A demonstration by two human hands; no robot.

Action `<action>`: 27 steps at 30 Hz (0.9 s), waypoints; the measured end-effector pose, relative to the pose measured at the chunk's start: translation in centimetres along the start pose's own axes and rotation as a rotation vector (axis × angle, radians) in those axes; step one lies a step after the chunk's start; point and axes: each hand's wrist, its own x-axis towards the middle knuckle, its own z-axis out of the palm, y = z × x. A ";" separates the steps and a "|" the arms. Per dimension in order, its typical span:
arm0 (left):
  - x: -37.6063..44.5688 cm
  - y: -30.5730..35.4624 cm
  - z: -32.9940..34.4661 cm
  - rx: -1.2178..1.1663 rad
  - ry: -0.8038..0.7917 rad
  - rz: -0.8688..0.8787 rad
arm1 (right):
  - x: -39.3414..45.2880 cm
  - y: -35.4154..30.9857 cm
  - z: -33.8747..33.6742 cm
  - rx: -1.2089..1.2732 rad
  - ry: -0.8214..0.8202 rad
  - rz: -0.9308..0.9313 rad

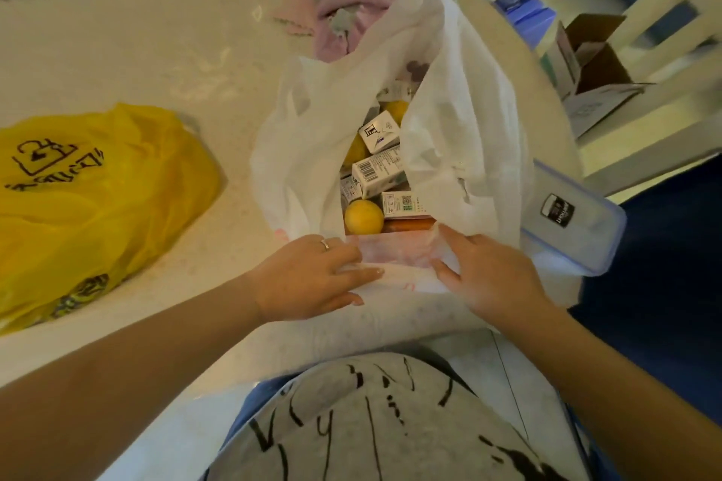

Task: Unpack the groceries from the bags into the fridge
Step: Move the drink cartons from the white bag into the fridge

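Note:
A white plastic bag (461, 121) stands open on the pale counter (156, 62). Inside it lie several white cartons (377, 170), yellow citrus fruits (363, 217) and an orange pack (408, 225). My left hand (308, 277) holds the bag's near rim on the left, thumb and fingers curled over the plastic. My right hand (484, 269) grips the same rim on the right, with the plastic bunched under its fingers. A yellow plastic bag (93, 199) with black print lies flat at the left. No fridge is in view.
A clear lidded food box (570, 223) sits at the counter's right edge beside the white bag. A pink and grey cloth (347, 12) lies behind the bag. Right of the counter stand a wooden chair (664, 62) and an open cardboard box (594, 62).

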 end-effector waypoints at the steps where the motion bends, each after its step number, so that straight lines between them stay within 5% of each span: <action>1: -0.4 0.3 0.4 0.004 -0.004 -0.002 | -0.2 -0.1 0.6 0.040 0.005 0.022; 9: -2.8 0.4 3.1 -0.023 -0.137 -0.147 | 0.4 0.2 4.5 0.096 -0.054 0.050; 13: -1.1 0.5 1.3 -0.016 -0.017 -0.125 | 1.1 -0.3 3.1 0.023 0.237 -0.204; 16: 2.1 0.2 -0.1 -0.031 0.080 -0.189 | 2.6 -1.0 2.5 -0.134 0.247 -0.324; 22: 8.8 -2.6 -1.2 0.061 -0.059 -0.414 | 4.2 1.4 0.4 -0.300 0.177 -0.137; 27: 13.6 -3.5 -2.1 0.056 -0.194 -0.498 | 4.2 4.7 -1.9 -0.236 0.306 -0.073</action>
